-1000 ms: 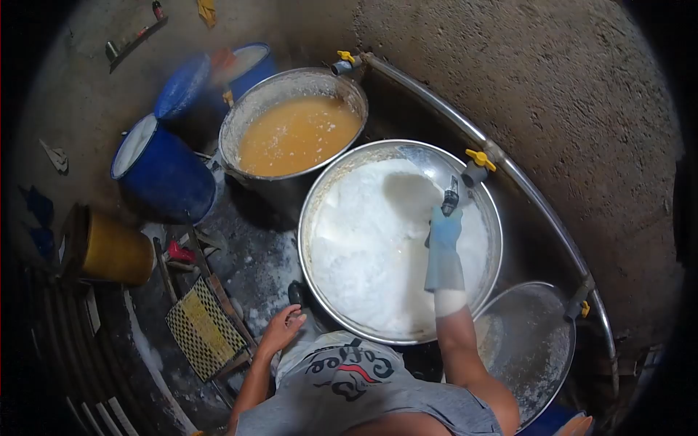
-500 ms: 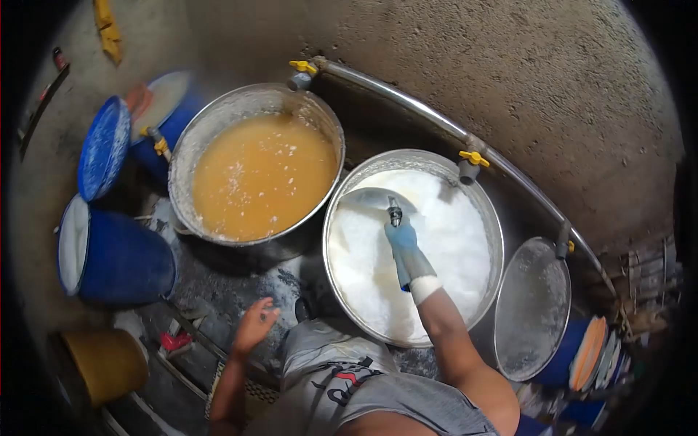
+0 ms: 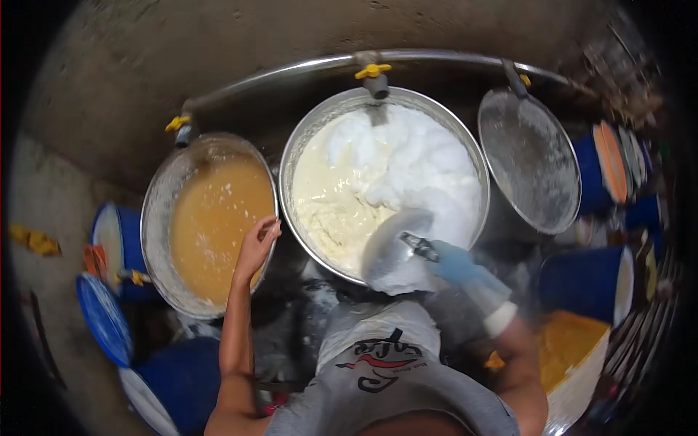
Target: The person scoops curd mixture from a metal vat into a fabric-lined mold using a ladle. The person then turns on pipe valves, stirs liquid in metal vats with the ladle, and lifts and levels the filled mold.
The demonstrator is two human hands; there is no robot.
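My right hand (image 3: 469,276), in a blue glove, grips the short handle of a large round metal scoop (image 3: 392,240). The scoop is tilted at the near rim of the middle metal pot (image 3: 287,211), with white foam around its lower edge. Inside that pot, fluffy white foam (image 3: 429,160) covers the right side and thick cream-coloured liquid (image 3: 327,218) shows on the left. My bare left hand (image 3: 260,240) is by the right rim of the pot of orange-brown liquid (image 3: 211,225), fingers loosely bent and apart. Whether it touches the rim, I cannot tell.
A metal pipe (image 3: 451,55) with yellow-handled valves runs along the wall above the pots. To the right leans a round metal pan (image 3: 527,167). Blue barrels (image 3: 582,280) stand on both sides, and a yellow-topped block or container (image 3: 571,349) is at lower right.
The view has turned right. My right hand has brought the scoop from the foam to the pot's near rim, exposing creamy liquid. My left hand has risen beside the orange-brown pot.
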